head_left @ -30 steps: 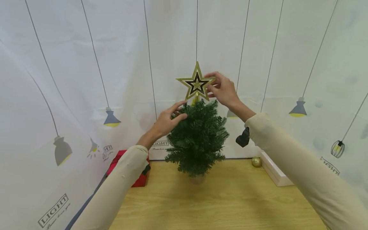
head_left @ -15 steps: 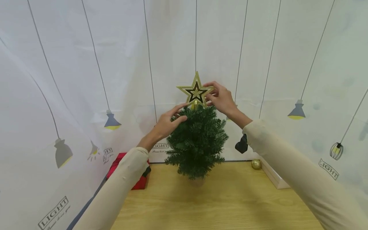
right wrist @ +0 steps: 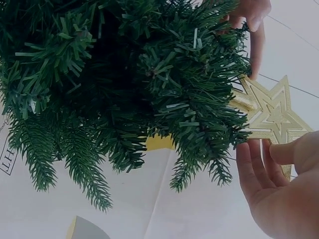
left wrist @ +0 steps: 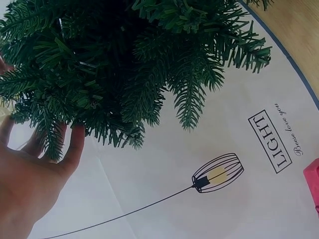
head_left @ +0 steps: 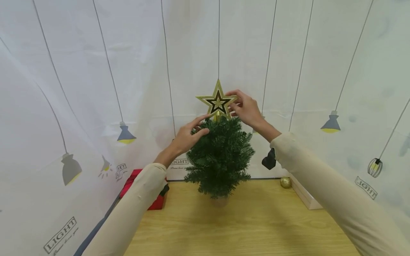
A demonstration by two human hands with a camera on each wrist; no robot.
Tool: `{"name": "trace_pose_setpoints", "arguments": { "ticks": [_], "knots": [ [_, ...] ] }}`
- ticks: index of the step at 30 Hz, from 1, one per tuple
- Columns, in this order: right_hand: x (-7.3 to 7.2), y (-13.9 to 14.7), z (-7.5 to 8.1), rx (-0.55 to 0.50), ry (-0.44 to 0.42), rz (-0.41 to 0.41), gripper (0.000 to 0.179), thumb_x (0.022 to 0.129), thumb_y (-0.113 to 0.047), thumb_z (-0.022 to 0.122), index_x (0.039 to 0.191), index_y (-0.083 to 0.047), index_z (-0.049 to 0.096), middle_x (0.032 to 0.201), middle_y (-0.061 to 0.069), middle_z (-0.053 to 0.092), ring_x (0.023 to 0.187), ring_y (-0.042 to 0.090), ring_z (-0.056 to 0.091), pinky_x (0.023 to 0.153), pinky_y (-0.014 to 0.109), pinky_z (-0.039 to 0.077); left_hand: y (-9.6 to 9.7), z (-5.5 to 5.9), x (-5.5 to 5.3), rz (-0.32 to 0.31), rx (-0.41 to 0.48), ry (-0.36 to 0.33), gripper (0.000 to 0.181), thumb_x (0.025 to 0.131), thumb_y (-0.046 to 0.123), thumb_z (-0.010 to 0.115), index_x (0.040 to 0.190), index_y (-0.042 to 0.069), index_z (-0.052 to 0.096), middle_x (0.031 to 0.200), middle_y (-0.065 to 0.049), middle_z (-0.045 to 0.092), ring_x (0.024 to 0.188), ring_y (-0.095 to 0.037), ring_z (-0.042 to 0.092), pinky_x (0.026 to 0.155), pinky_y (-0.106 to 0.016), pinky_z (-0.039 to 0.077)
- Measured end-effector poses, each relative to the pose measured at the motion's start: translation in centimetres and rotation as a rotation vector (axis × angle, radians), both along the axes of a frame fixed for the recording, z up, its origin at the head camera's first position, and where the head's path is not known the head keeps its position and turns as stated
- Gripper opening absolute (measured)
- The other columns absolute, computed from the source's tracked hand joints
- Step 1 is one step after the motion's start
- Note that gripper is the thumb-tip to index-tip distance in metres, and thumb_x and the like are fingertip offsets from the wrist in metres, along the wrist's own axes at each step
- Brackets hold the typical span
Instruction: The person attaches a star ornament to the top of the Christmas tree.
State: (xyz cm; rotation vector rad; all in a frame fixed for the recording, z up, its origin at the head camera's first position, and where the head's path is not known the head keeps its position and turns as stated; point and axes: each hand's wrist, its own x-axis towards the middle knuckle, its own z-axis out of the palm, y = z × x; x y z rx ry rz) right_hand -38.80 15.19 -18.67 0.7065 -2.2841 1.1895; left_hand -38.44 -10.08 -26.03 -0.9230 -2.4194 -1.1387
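Observation:
A small green artificial Christmas tree stands on the table, its pale base partly hidden under the branches. At its tip sits a gold star tree topper, upright in the head view, its short gold socket down among the top needles. My right hand pinches the star's right side between thumb and fingers, as the right wrist view also shows. On the other side my left hand spreads its loosely bent fingers at the upper left branches, index fingertip right at the star's lower left point.
A gold ball ornament and a long white box lie at the table's back right. Something red and box-like is at the back left, partly behind my left sleeve. A lamp-printed white backdrop hangs close behind the tree.
The star has come down in my right hand, so its socket sits deeper in the treetop. The left hand stays by the upper branches; the last half second shows hardly any movement.

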Motion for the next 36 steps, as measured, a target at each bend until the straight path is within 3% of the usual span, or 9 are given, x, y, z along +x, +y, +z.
{"name": "trace_pose_setpoints", "arguments": {
  "ticks": [8,15,26,31,36],
  "knots": [
    [0.0,0.3,-0.1,0.035,0.038,-0.029,0.043,0.107,-0.004,0.054,0.149,-0.009,0.054,0.113,0.025,0.072,0.102,0.041,0.072,0.087,0.048,0.061,0.1,-0.1,-0.1,-0.008,-0.017,0.003,0.056,0.107,0.047,0.052,0.161,0.043,0.035,0.148,-0.013,0.052,0.123,-0.027,0.056,0.095,-0.061,0.049],
    [0.0,0.6,0.0,0.072,0.078,-0.06,0.048,0.107,-0.005,0.056,0.154,-0.012,0.05,0.113,0.022,0.075,0.097,0.035,0.074,0.086,0.046,0.06,-0.2,0.0,-0.3,-0.007,-0.029,0.005,0.059,0.107,0.055,0.048,0.163,0.042,0.033,0.152,-0.014,0.049,0.127,-0.029,0.054,0.097,-0.063,0.048],
    [0.7,1.6,-0.2,0.07,0.108,-0.039,0.051,0.105,-0.004,0.061,0.154,-0.013,0.051,0.121,0.018,0.074,0.101,0.032,0.074,0.087,0.044,0.06,-1.4,0.2,-0.4,-0.001,-0.053,0.047,0.062,0.108,0.051,0.049,0.164,0.035,0.031,0.153,-0.017,0.049,0.132,-0.034,0.052,0.103,-0.064,0.043],
    [0.9,2.5,-0.3,0.087,0.128,-0.055,0.052,0.104,-0.006,0.062,0.154,-0.014,0.05,0.122,0.016,0.074,0.103,0.031,0.074,0.079,0.033,0.059,-1.6,0.4,-0.7,0.002,-0.059,0.066,0.062,0.107,0.051,0.05,0.164,0.033,0.032,0.154,-0.017,0.048,0.137,-0.04,0.048,0.107,-0.066,0.04],
    [1.4,3.4,-0.5,0.1,0.149,-0.066,0.052,0.105,-0.008,0.062,0.155,-0.014,0.049,0.123,0.017,0.074,0.107,0.034,0.073,0.06,0.025,0.042,-1.9,0.6,-0.7,0.009,-0.073,0.065,0.065,0.106,0.054,0.05,0.165,0.033,0.032,0.164,-0.01,0.037,0.145,-0.038,0.04,0.113,-0.065,0.035]
  ]
}}
